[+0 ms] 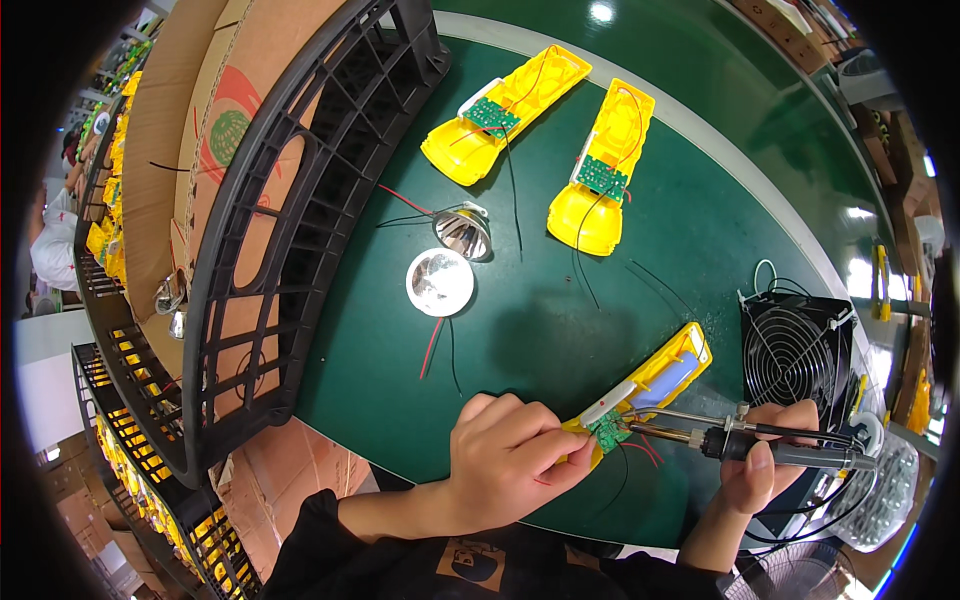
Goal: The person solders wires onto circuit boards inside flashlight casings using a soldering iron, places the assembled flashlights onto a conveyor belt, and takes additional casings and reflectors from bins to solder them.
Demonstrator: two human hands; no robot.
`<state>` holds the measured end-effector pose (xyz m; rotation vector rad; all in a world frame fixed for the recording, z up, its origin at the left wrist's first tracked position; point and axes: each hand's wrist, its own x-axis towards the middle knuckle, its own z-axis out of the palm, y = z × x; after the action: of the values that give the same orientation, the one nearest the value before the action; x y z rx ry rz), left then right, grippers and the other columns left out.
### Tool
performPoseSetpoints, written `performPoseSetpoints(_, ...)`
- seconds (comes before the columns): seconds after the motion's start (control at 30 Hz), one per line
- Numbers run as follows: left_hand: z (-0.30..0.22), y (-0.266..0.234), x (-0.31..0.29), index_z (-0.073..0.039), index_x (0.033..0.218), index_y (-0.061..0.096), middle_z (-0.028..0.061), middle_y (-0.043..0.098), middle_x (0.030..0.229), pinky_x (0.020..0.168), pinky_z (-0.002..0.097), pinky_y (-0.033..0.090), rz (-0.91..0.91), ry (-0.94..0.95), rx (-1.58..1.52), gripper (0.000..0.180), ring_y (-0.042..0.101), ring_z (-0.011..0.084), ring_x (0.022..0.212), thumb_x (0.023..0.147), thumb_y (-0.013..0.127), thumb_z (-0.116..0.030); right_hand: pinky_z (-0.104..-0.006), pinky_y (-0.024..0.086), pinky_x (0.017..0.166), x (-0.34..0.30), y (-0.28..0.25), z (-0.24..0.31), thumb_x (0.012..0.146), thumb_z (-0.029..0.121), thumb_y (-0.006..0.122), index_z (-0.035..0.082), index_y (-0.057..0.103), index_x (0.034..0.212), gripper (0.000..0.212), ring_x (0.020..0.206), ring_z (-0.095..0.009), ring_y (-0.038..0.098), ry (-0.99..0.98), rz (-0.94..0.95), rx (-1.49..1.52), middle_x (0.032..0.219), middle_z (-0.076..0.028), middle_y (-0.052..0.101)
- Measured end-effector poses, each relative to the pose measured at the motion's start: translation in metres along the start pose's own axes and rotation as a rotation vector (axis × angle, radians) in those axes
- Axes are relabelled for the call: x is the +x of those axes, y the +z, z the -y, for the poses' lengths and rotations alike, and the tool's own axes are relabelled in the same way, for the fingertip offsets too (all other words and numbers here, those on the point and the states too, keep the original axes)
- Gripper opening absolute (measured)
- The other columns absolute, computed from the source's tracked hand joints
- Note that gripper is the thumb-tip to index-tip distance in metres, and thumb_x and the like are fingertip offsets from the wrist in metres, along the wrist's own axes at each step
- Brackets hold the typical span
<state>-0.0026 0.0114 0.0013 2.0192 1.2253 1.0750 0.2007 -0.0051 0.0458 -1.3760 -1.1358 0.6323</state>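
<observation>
— Item one, my hands?
— My left hand [505, 455], fingers pinched together on the near end of a yellow casing [655, 382] with its small green circuit board [607, 431]. My right hand [765, 455], fingers wrapped shut around a soldering iron [700, 437], tip at the board.

— Item two, the green table [540, 330]?
— Two more yellow casings [505, 112] far off; two reflector cups [440, 282] left of centre; a black fan [797, 350] on the right; a black crate [290, 210] far left.

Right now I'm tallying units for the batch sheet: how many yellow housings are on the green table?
3. Two yellow housings lie side by side at the far end; the third is at the near edge, steadied by the left hand. Others may sit hidden in the crates.
</observation>
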Motion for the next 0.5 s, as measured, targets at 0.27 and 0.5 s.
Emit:
performPoseSetpoints(0.27,-0.001,-0.002,0.000,-0.013,0.061,0.059,-0.0060,0.045,0.054,0.048,0.0247,0.026,0.017,-0.005,0.007,0.017,0.042,0.0103,0.047,0.051,0.070,-0.006,-0.0185,0.026,0.043,-0.001,-0.004,-0.003,0.065,0.023,0.058,0.001,0.034,0.071,0.034,0.048,-0.008,0.031,-0.043,-0.024,0.044,0.064,-0.003,0.031)
performPoseSetpoints(0.5,0.001,-0.007,-0.003,-0.010,0.065,0.060,-0.0038,0.046,0.057,0.051,0.0253,0.031,0.021,0.030,-0.023,0.017,0.044,0.0120,0.050,0.052,0.069,-0.004,-0.0166,0.025,0.041,0.002,-0.010,-0.002,0.069,0.015,0.055,0.001,0.034,0.073,0.026,0.048,-0.007,0.031,-0.203,-0.058,0.116,0.068,-0.004,0.031)
